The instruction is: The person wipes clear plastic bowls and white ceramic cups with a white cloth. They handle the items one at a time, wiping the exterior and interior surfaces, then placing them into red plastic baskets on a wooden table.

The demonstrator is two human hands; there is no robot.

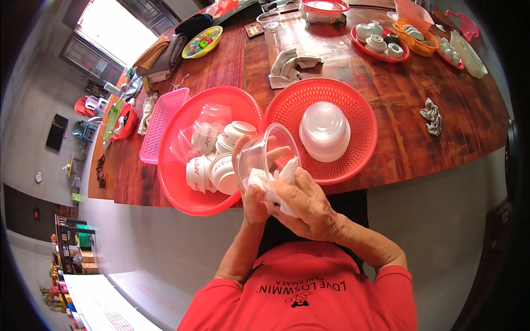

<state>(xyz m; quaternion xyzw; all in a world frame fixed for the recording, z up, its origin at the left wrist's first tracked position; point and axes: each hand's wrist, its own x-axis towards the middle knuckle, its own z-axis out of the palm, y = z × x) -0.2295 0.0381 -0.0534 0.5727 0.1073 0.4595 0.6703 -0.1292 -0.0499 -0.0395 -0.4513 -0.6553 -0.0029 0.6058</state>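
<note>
A clear plastic bowl (pixel 255 156) is tilted on its side in front of me, between two red baskets. My left hand (pixel 255 205) grips it from behind and below, some fingers showing through the clear wall. In my right hand (pixel 310 204) is a crumpled white cloth (pixel 260 180), pressed against the bowl's rim and inside. The left red basket (pixel 170 176) holds several white patterned bowls (pixel 197 172) and a few clear plastic bowls (pixel 214 115). Inside the right red basket (pixel 361 124) stands an upside-down stack of clear plastic bowls (pixel 324 129).
Beside the left basket lies a pink basket (pixel 160 126). A grey-white rag (pixel 290 67) sits beyond the right basket, another rag (pixel 432 117) farther right. At the back are a yellow bowl (pixel 212 48), a red tray of teacups (pixel 406 54) and an orange basket (pixel 417 48).
</note>
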